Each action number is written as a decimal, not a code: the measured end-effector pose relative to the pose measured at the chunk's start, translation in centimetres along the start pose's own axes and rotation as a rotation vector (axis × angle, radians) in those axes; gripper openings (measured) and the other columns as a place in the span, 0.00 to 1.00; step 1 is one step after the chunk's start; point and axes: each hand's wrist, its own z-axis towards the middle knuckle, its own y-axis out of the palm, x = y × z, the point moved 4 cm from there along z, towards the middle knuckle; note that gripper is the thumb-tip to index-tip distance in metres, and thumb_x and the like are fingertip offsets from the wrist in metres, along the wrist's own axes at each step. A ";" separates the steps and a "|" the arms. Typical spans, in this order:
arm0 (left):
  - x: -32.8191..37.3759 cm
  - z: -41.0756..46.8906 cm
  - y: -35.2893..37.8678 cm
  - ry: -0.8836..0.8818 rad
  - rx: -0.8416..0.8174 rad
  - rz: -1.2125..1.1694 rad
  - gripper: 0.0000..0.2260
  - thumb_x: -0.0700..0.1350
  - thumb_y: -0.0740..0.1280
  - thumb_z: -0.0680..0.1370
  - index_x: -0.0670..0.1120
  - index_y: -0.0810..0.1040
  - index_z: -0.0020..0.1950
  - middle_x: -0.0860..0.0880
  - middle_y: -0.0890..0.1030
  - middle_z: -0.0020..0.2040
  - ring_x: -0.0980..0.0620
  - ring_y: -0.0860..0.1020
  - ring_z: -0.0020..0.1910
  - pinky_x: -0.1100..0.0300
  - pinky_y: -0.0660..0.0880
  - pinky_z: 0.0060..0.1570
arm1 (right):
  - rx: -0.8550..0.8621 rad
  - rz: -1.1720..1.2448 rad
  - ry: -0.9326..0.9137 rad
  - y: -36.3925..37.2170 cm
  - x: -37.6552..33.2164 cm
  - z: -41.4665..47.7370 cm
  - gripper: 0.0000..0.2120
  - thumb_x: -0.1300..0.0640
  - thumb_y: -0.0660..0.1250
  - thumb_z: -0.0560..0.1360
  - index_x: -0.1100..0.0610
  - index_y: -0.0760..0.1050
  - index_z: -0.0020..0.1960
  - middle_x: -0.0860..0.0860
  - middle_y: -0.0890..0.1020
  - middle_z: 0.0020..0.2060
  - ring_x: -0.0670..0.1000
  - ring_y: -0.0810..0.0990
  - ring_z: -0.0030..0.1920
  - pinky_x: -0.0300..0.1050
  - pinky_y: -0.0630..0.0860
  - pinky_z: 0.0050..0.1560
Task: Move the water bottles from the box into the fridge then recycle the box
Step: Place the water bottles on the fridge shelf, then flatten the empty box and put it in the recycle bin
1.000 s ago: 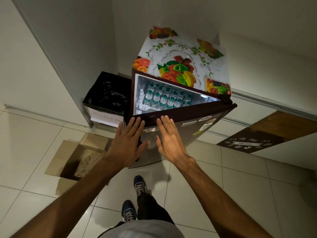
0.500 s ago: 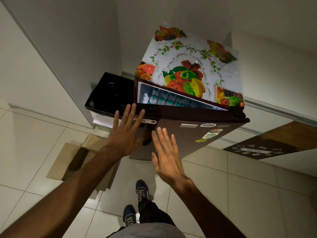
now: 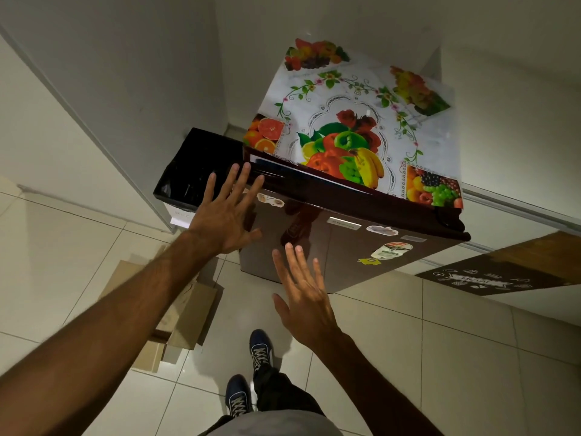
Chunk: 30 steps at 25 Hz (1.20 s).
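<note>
Shutting fridge door (image 3: pixel 345 247), we press left hand (image 3: pixel 224 215) spread on it, right hand (image 3: pixel 303 291) spread nearby; box (image 3: pixel 188 313) on floor (image 3: pixel 440 357), recycling left.

The fridge door (image 3: pixel 342 256) is hiding everything behind it from me. My left hand (image 3: pixel 224 215) is spreading over the door's upper corner, and I am not managing to tell whether the palm is touching. The same is going for my right hand (image 3: pixel 305 294). My left forearm (image 3: pixel 125 313) is covering much of the box (image 3: pixel 191 313). The wrist is blocking the white label (image 3: pixel 180 219) on the black bin (image 3: pixel 195 165), leaving its writing unreadable. The door stickers (image 3: pixel 391 249) are showing too small to read. That forearm and my right forearm (image 3: pixel 377 372) are running off the bottom edge.
</note>
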 end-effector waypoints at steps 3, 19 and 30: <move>-0.8 1.7 0.0 0.029 -0.003 0.029 0.48 0.75 0.53 0.72 0.51 0.30 0.78 0.43 0.30 0.78 0.44 0.32 0.77 0.37 0.41 0.74 | -0.095 -0.019 0.049 0.1 0.7 1.0 0.41 0.48 0.64 0.79 0.51 0.44 0.83 0.54 0.47 0.82 0.54 0.42 0.81 0.60 0.44 0.78; -2.5 -0.8 0.6 -0.040 0.007 -0.130 0.42 0.69 0.52 0.76 0.53 0.33 0.79 0.48 0.35 0.80 0.45 0.35 0.78 0.35 0.40 0.74 | -0.352 0.025 -0.069 3.1 0.0 3.1 0.41 0.46 0.60 0.81 0.44 0.32 0.80 0.49 0.38 0.81 0.50 0.35 0.80 0.54 0.37 0.78; -8.5 -21.2 13.1 -0.383 -0.230 -0.398 0.45 0.58 0.65 0.77 0.55 0.33 0.78 0.47 0.35 0.79 0.45 0.34 0.78 0.37 0.38 0.74 | -0.527 0.105 -0.237 9.1 -8.2 4.1 0.40 0.49 0.61 0.82 0.46 0.37 0.82 0.50 0.42 0.82 0.50 0.39 0.81 0.53 0.45 0.81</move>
